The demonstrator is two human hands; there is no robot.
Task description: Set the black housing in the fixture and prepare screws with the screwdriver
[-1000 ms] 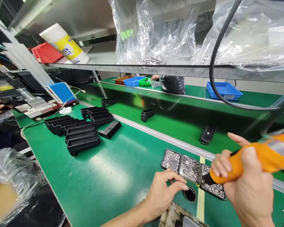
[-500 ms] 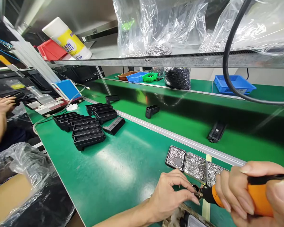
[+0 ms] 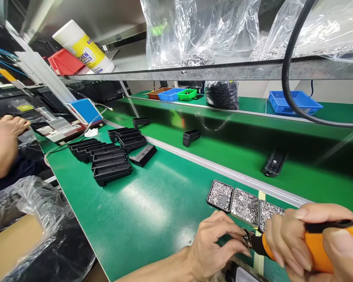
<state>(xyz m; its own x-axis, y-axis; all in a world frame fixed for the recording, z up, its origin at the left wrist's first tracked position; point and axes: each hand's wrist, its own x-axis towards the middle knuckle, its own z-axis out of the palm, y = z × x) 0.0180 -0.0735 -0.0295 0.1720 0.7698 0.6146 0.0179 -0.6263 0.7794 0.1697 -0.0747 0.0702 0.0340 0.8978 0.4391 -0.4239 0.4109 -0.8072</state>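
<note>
Right hand [image 3: 314, 243] gripping orange screwdriver [image 3: 317, 246], left hand [image 3: 214, 244] pinching at its tip

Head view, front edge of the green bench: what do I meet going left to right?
Clear plastic bag → stacked black trays → left hand → small trays of silver hardware → right hand gripping the orange screwdriver.

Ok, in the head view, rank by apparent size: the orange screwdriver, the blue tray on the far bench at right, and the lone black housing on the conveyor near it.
1. orange screwdriver, though nearness to the camera inflates it
2. blue tray
3. black housing
</note>
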